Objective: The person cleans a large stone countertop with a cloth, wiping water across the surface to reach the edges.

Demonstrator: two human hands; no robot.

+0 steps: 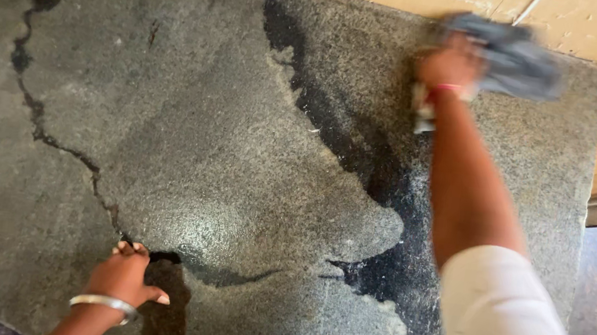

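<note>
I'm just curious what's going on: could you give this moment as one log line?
right hand: grips grey cloth at far edge of speckled stone slab | left hand: rests on slab, near edge | slab: dark wet streaks

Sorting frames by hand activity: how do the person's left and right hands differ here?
The right hand is stretched to the slab's far edge, gripping a grey cloth and blurred; the left hand is near, empty, pressed flat and sharp. The right wrist has a pink band, the left a silver bangle. Both are over the speckled stone slab.
</note>
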